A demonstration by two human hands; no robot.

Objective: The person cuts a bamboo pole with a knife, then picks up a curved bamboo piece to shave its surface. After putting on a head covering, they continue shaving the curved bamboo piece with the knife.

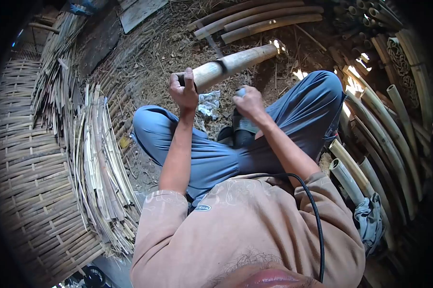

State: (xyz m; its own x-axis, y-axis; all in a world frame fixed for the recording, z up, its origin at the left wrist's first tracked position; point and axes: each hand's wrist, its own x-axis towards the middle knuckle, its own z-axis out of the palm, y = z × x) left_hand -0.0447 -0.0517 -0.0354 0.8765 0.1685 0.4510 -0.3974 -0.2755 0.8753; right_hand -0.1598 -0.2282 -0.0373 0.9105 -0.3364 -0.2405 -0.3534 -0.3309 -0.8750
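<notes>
I sit cross-legged on the ground. My left hand [183,91] grips the near end of a thick bamboo pole [238,61] that slants up and away to the right, its far end in sunlight. My right hand [247,102] is closed around something small and pale near my right knee, just below the pole; what it holds is too hidden to name. A dark sandal [240,132] lies between my legs under that hand.
Split bamboo strips [98,163] lie piled at my left beside a woven bamboo mat [29,182]. Whole bamboo poles [384,139] are stacked at my right, more poles [259,19] lie ahead. A crumpled wrapper [209,103] sits on the ground.
</notes>
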